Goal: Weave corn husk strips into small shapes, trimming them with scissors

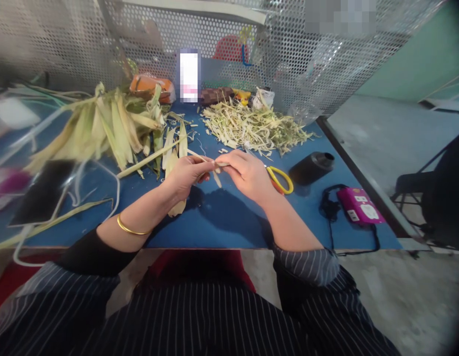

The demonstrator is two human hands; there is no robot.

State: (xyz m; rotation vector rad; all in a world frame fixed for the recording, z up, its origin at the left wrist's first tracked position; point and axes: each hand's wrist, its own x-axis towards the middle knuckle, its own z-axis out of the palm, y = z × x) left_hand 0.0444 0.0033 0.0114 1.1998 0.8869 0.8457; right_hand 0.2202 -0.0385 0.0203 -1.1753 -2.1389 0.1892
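Observation:
Over the middle of the blue table, my left hand (187, 176) pinches a pale strip of corn husk (217, 179), whose loose end hangs below the fingertips. My right hand (248, 173) meets it from the other side, thumb and fingers closed on the same strip. Fingers cover most of the held part. Broad husk pieces (171, 160) lie behind and under my left hand. Just right of my right hand rest scissors with yellow handles (283, 179), partly hidden by that hand.
Large dried corn husks (99, 126) spread at the left, thin husk scraps (252, 123) pile at the back. A black thread cone (313, 167) and a purple power box (360, 205) with cable lie right. A perforated screen (214, 29) borders the rear; a phone-like bright screen (189, 74) stands there.

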